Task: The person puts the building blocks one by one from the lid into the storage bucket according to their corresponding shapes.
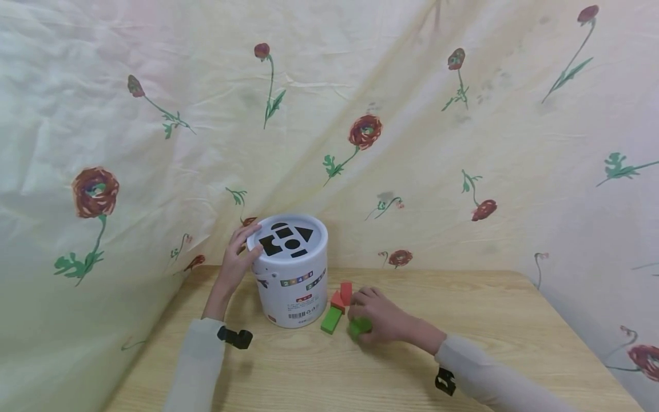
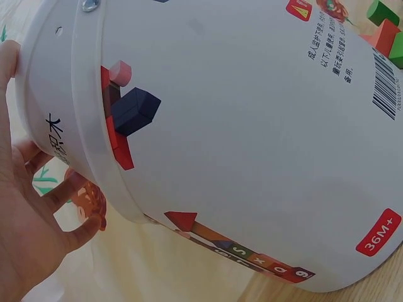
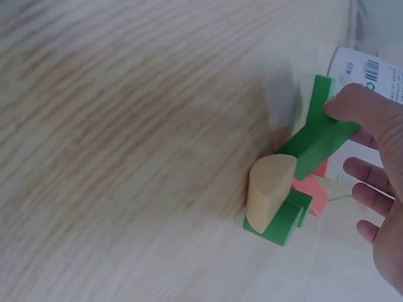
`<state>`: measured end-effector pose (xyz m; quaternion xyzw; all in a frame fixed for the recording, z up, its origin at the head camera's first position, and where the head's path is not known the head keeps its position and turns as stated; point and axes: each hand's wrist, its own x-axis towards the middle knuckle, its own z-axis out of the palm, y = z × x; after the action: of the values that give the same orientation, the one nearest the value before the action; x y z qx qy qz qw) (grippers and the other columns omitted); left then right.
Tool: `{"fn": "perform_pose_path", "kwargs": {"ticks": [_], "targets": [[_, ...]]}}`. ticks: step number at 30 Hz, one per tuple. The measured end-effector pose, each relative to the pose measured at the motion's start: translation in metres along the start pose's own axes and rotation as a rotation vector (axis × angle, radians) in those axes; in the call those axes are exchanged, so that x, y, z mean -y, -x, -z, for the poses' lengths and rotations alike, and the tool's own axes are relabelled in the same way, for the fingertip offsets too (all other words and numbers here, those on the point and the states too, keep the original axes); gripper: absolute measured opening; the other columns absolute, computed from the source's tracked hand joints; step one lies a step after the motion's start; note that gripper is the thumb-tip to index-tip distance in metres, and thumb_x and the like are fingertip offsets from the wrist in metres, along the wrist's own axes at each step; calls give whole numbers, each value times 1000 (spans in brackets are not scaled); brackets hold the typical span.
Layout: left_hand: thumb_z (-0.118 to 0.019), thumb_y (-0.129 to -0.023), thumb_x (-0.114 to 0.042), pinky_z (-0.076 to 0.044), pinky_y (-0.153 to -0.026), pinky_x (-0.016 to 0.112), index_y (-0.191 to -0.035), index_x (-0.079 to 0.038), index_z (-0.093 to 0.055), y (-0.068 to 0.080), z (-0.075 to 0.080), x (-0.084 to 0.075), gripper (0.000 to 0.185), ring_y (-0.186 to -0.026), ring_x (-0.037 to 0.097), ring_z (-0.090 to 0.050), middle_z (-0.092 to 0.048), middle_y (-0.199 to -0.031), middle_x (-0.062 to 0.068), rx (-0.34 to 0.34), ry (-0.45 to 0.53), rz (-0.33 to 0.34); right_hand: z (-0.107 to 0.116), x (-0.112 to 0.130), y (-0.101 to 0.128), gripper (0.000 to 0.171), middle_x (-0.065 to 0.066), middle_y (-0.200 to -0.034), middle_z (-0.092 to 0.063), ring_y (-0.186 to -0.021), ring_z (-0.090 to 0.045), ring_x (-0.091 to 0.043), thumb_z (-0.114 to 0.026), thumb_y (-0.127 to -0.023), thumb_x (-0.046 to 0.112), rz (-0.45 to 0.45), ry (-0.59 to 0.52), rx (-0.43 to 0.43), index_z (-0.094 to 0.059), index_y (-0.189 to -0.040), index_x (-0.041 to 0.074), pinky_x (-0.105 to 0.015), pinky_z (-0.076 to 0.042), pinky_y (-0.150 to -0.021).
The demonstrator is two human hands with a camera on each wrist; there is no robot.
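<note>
A white bucket [image 1: 292, 286] stands upright on the table, its lid [image 1: 315, 232] pierced by several shaped holes. My left hand [image 1: 242, 260] rests on the left edge of that lid, fingers spread and loosely bent in the left wrist view. To the right of the bucket, my right hand [image 1: 378, 315] pinches a green block [image 3: 324, 141] between thumb and fingers. Close under it in the right wrist view are a tan half-round block [image 3: 271, 192], another green block [image 3: 274, 229] and a pinkish-red block [image 3: 315, 195]. The right hand hides most of these from the head view.
Between the bucket and the right hand lie a long green block [image 1: 332, 320] and red blocks [image 1: 346, 293]. The wooden table [image 1: 463, 320] reaches back to a flower-patterned cloth [image 1: 412, 171], which also hangs along the left side.
</note>
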<state>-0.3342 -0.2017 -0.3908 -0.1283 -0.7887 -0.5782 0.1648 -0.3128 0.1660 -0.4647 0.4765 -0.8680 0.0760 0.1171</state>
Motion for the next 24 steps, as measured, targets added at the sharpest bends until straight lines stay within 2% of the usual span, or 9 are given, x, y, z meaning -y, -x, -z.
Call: {"fn": "perform_pose_path", "kwargs": {"ticks": [5, 9, 14, 20, 24], "targets": [[-57, -96, -21, -19, -121, 65, -151, -2, -46, 9, 1, -23, 59, -151, 38, -24, -31, -163, 18, 7, -4, 5, 5, -4, -2, 30, 0, -113, -66, -106, -51, -18, -86, -71, 28, -16, 9, -48, -71, -95, 19, -44, -45, -93], [-56, -96, -21, -20, -120, 66, -151, -2, -45, 12, 1, -31, 59, -150, 39, -25, -31, -162, 19, 9, -13, 9, 8, -6, -3, 28, 3, -109, -65, -106, -49, -15, -84, -72, 29, -65, -19, -52, -69, -94, 18, -44, -44, -94], [-55, -96, -22, -21, -119, 68, -152, -3, -44, 12, 1, -30, 60, -150, 40, -24, -30, -163, 18, 10, -28, 14, 11, -7, -4, 26, 4, -106, -64, -106, -50, -15, -82, -71, 26, -68, -26, -95, -66, -90, 18, -44, -44, -94], [-56, -97, -20, -21, -120, 65, -151, -2, -45, 11, 1, -29, 59, -150, 38, -25, -31, -163, 18, 7, -17, 11, 20, -6, -8, 26, 1, -111, -66, -110, -53, -20, -83, -73, 27, -74, -61, -147, -66, -89, 18, -48, -46, -96], [-56, -97, -19, -20, -121, 65, -151, -3, -45, 8, 1, -22, 58, -151, 38, -24, -31, -163, 17, 5, -13, 18, 27, -6, -13, 26, 0, -109, -66, -108, -52, -21, -85, -73, 27, -90, -90, -169, -65, -89, 18, -48, -45, -96]]}}
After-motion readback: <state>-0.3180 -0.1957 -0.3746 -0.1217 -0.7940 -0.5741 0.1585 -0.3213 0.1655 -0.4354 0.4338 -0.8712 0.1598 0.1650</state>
